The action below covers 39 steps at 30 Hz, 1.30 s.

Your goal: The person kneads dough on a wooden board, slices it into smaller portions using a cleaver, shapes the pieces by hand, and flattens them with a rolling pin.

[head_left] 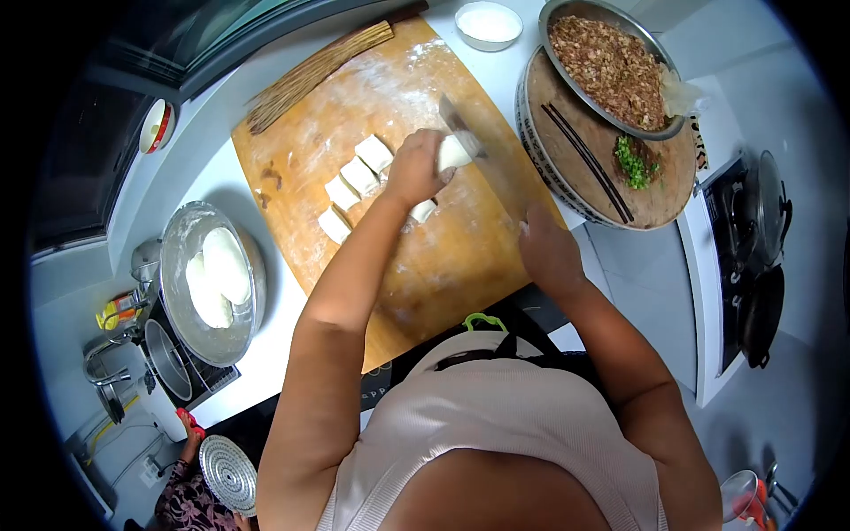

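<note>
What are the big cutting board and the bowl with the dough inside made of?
The cutting board looks like smooth wood, from its honey-brown color. The bowl seems to be shiny metal, maybe steel: it's silvery gray and catches the light.

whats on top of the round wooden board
A metal bowl of brown minced mixture, dark chopsticks and chopped greens. The bowl hides the part of the board beneath it.

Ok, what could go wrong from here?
The left hand steadies the dough right beside the knife in the right hand, so a slip could nick fingers. The dough pieces lie close together and might stick. The metal bowl seems to overhang the round board, so a bump could tip it.
</note>
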Available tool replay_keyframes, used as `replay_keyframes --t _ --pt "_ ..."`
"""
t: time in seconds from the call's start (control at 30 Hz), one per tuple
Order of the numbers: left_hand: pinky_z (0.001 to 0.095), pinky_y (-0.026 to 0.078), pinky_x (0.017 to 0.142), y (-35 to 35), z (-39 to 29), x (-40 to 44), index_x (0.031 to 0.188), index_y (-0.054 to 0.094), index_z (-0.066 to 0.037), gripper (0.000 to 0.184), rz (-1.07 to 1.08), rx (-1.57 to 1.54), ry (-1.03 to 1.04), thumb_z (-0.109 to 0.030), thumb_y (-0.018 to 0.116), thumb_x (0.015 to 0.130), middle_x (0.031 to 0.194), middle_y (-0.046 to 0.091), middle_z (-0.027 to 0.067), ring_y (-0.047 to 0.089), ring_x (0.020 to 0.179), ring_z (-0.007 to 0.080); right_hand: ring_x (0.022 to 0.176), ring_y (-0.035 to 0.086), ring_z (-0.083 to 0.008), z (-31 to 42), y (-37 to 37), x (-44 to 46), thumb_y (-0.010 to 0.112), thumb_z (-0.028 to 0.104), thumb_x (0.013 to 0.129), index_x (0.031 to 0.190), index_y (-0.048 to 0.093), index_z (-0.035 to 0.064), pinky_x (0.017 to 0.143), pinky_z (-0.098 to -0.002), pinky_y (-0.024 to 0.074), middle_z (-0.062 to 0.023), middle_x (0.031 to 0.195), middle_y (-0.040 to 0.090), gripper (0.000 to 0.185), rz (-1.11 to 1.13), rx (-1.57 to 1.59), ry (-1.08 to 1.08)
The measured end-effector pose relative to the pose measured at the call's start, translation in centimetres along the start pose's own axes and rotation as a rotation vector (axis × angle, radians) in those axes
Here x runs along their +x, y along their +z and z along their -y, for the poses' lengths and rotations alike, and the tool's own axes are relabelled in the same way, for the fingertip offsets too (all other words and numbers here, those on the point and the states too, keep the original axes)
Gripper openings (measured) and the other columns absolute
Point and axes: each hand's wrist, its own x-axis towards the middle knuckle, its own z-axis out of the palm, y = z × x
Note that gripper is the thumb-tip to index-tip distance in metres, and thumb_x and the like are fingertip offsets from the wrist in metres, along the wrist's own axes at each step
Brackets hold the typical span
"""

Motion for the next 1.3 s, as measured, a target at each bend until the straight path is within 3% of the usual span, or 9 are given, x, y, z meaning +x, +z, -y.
replay_keyframes --t 0.37,0.47,0.67,0.77,0.83,0.97,1.13,1.27,1.3 --pt "0.046 0.047 0.088 0.0 -0.7 -0.4 0.11 0.053 -0.003 0.049 -0.032 0.038 -0.022 -0.024 0.078 0.074 0.105 0.058 0.0193 0.056 0.102 0.0394 0.075 0.068 -0.0414 0.1 0.3 -0.3 0.048 0.016 0.094 0.102 0.05 0.0045 0.069 -0.0531 0.0538 -0.021 0.081 0.068 0.014 0.087 -0.019 -0.042" --pt "0.0461 0.047 0.087 0.3 -0.3 -0.5 0.11 0.053 -0.003 0.05 -0.033 0.024 -0.035 -0.024 0.079 0.073 0.104 0.058 0.0187 0.056 0.101 0.0394 0.08 0.068 -0.0432 2.0 -1.2 1.2 0.047 0.014 0.093 0.104 0.05 0.0036 0.074 -0.0546 0.0525 -0.0213 0.081 0.068 0.015 0.287 -0.051 0.145" --pt "0.0449 0.047 0.09 -0.8 -1.3 -0.7 0.112 0.054 -0.004 0.055 0.1 0.177 -0.177 -0.028 0.081 0.07 0.105 0.058 0.0192 0.056 0.102 0.0387 0.09 0.066 -0.0431 1.8 3.0 6.0 0.049 0.017 0.093 0.109 0.052 0.0028 0.079 -0.0523 0.0511 -0.0244 0.102 0.067 0.021 0.268 0.011 -0.041" --pt "0.045 0.045 0.096 -2.4 -3.0 -0.1 0.122 0.053 -0.005 0.062 0.075 0.313 -0.175 -0.029 0.08 0.071 0.115 0.056 0.0198 0.054 0.111 0.0378 0.094 0.065 -0.0417 -0.3 3.3 6.1 0.052 0.018 0.092 0.116 0.056 0.0035 0.078 -0.0518 0.0507 -0.0246 0.111 0.065 0.029 0.07 0.17 -0.226" --pt "0.0458 0.041 0.103 -2.1 -2.8 0.7 0.13 0.052 -0.008 0.067 -0.022 0.264 -0.087 -0.034 0.078 0.074 0.129 0.052 0.0216 0.05 0.12 0.0392 0.093 0.064 -0.0413 -0.8 1.8 4.5 0.053 0.017 0.091 0.125 0.056 0.0045 0.075 -0.0516 0.0499 -0.0227 0.107 0.065 0.036 -0.107 0.213 -0.297" --pt "0.0454 0.043 0.101 1.9 -0.6 2.6 0.129 0.055 -0.012 0.062 -0.037 0.267 0.059 -0.033 0.077 0.075 0.128 0.054 0.0204 0.051 0.119 0.0367 0.088 0.062 -0.0411 -1.1 -1.7 4.3 0.054 0.014 0.092 0.137 0.052 0.0051 0.081 -0.0512 0.0477 -0.0195 0.095 0.064 0.046 -0.319 0.271 -0.45" --pt "0.0463 0.046 0.095 -0.8 -2.8 1.3 0.128 0.057 -0.015 0.058 0.299 0.233 -0.099 -0.027 0.075 0.075 0.122 0.055 0.0201 0.054 0.114 0.0355 0.089 0.063 -0.0341 0.6 -3.7 8.4 0.059 0.013 0.088 0.143 0.05 0.0172 0.075 -0.044 0.0512 -0.0144 0.101 0.062 0.055 -0.097 -0.06 -0.48" --pt "0.0439 0.048 0.091 0.4 -1.7 -2.6 0.133 0.055 -0.016 0.057 -0.002 0.234 0.002 -0.015 0.068 0.078 0.117 0.056 0.02 0.055 0.11 0.0364 0.087 0.062 -0.033 2.0 0.6 16.6 0.062 0.013 0.087 0.141 0.052 0.0266 0.073 -0.0442 0.05 -0.0112 0.1 0.06 0.057 -0.232 -0.127 -0.706" --pt "0.044 0.048 0.092 0.2 -1.7 -2.9 0.136 0.054 -0.016 0.059 0.045 0.185 -0.045 -0.01 0.066 0.079 0.12 0.056 0.0219 0.056 0.11 0.0382 0.088 0.062 -0.0321 2.7 1.3 18.4 0.063 0.013 0.086 0.141 0.052 0.0266 0.073 -0.0439 0.0498 -0.0105 0.1 0.061 0.057 -0.2 -0.156 -0.723"
